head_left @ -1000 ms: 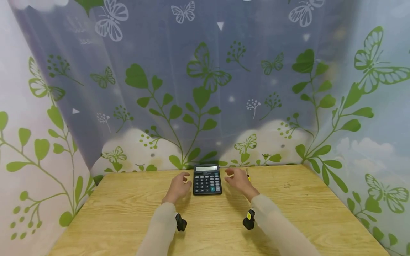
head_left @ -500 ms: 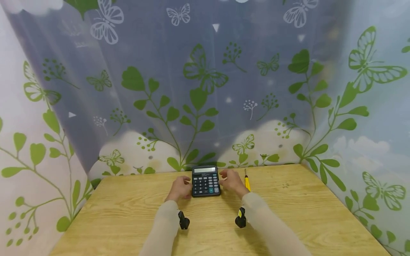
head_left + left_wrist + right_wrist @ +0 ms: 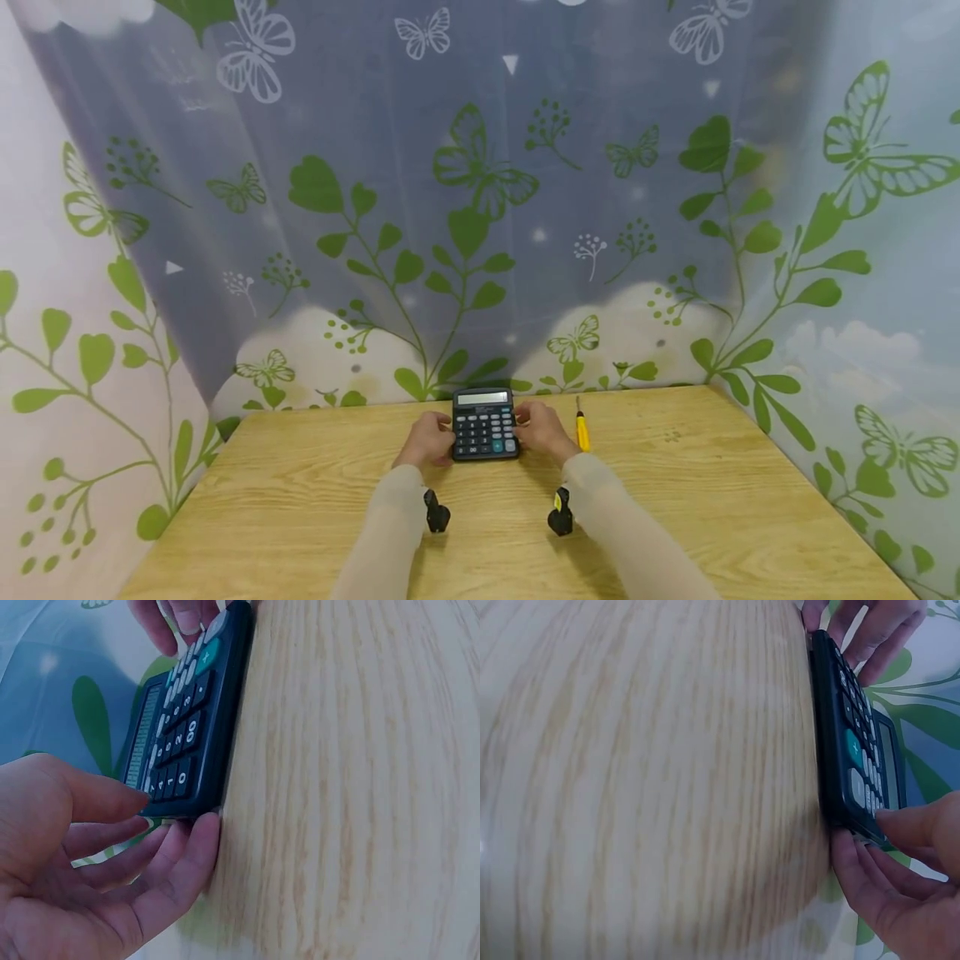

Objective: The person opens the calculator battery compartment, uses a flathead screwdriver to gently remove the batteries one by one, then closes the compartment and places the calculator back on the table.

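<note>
A black desk calculator [image 3: 484,423] with a grey display and white, black and green keys lies at the table's back edge, screen end toward the curtain. My left hand [image 3: 426,439] holds its left side; in the left wrist view the thumb [image 3: 112,796] is over the top edge and the fingertips are against the side low down. On the opposite side, my right hand [image 3: 543,431] pinches the calculator, its thumb [image 3: 911,823] on the upper face beside the keys and its fingers at the lower edge. The undersides of the fingers are partly hidden.
A screwdriver with a yellow handle [image 3: 582,432] lies on the wooden table [image 3: 697,483], just right of my right hand. Behind the table hangs a curtain [image 3: 375,250] printed with leaves and butterflies, close to the calculator's far end.
Both hands have moved inward from beside the calculator and taken hold of its left and right sides. The screwdriver, earlier mostly hidden behind the right hand, now shows fully.
</note>
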Demonstrator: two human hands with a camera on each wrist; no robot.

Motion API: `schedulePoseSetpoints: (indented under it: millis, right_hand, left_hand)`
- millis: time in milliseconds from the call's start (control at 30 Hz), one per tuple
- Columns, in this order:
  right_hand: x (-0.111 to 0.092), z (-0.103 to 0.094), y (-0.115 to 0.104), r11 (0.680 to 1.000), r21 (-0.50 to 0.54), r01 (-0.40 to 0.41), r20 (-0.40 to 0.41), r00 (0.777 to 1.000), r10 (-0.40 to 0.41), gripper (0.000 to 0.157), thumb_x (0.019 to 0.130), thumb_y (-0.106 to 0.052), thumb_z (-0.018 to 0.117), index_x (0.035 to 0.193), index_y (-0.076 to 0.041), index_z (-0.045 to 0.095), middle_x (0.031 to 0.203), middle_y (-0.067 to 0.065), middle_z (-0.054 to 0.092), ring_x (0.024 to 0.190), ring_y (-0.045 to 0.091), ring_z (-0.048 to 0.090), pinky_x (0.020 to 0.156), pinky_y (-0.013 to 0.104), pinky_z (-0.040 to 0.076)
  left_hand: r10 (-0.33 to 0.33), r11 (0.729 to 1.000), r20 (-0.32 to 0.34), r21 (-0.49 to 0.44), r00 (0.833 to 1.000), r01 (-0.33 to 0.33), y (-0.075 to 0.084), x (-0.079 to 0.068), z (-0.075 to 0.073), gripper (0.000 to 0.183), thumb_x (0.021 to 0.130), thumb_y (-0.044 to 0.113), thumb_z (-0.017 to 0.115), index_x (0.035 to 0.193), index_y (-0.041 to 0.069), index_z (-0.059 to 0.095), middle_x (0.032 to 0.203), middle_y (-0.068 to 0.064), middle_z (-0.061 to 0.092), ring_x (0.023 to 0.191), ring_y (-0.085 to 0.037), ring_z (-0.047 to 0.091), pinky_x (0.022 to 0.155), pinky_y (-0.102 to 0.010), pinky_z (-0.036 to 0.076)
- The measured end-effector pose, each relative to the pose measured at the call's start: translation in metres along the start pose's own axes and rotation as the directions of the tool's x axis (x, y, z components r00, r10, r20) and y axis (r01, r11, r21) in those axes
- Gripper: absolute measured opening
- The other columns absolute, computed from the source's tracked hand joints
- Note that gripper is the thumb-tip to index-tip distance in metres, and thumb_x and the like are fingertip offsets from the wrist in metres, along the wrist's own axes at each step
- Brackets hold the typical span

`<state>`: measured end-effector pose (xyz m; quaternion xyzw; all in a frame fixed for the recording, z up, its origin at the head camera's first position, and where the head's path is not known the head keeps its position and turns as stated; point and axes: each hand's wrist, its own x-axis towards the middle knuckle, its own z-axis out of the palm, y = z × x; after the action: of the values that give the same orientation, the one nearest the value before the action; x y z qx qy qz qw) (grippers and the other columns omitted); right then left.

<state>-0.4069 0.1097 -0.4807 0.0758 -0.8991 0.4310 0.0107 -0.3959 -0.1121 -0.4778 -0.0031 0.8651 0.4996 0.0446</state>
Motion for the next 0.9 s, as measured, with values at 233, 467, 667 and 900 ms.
schedulePoseSetpoints:
  millis: [233,467,667,900]
  right_hand:
    - [0.004,0.001,0.005,0.995,-0.087,0.045,-0.022,0.999,-0.048,0.034,0.092,0.005,0.069,0.125,0.009,0.066,0.115,0.025,0.07,0.102,0.032,0.069,0.076,0.037,0.066]
    - [0.002,0.001,0.006,0.994,-0.082,0.079,-0.013,0.997,-0.08,0.036,0.088,0.006,0.074,0.123,0.009,0.067,0.112,0.024,0.072,0.104,0.034,0.07,0.076,0.037,0.065]
    - [-0.001,-0.001,0.004,0.996,-0.046,0.073,0.011,0.997,-0.073,0.036,0.087,0.007,0.076,0.122,0.009,0.068,0.11,0.024,0.072,0.099,0.032,0.071,0.07,0.035,0.065]
    - [-0.004,-0.003,0.003,0.999,-0.016,0.031,0.052,0.998,-0.03,0.038,0.089,0.006,0.075,0.126,0.006,0.067,0.111,0.023,0.071,0.089,0.026,0.072,0.066,0.033,0.066]
  left_hand:
    - [-0.018,1.0,0.024,0.01,1.0,0.018,0.003,-0.001,-0.001,0.048,0.089,-0.011,0.052,0.137,-0.016,0.056,0.135,-0.033,0.06,0.087,-0.028,0.074,0.063,-0.032,0.067]
    - [-0.033,0.999,0.069,-0.032,0.997,0.036,0.003,-0.006,-0.004,0.044,0.085,-0.016,0.058,0.128,-0.023,0.057,0.125,-0.034,0.063,0.072,-0.021,0.071,0.066,-0.032,0.067]
    - [-0.042,0.996,0.095,-0.074,0.995,0.049,0.004,-0.007,-0.004,0.043,0.086,-0.018,0.06,0.128,-0.024,0.056,0.114,-0.03,0.067,0.079,-0.023,0.071,0.068,-0.035,0.068]
    - [-0.027,0.995,0.123,-0.095,0.992,0.039,0.003,-0.012,-0.007,0.041,0.088,-0.015,0.057,0.128,-0.024,0.055,0.114,-0.031,0.068,0.079,-0.026,0.074,0.069,-0.035,0.068]
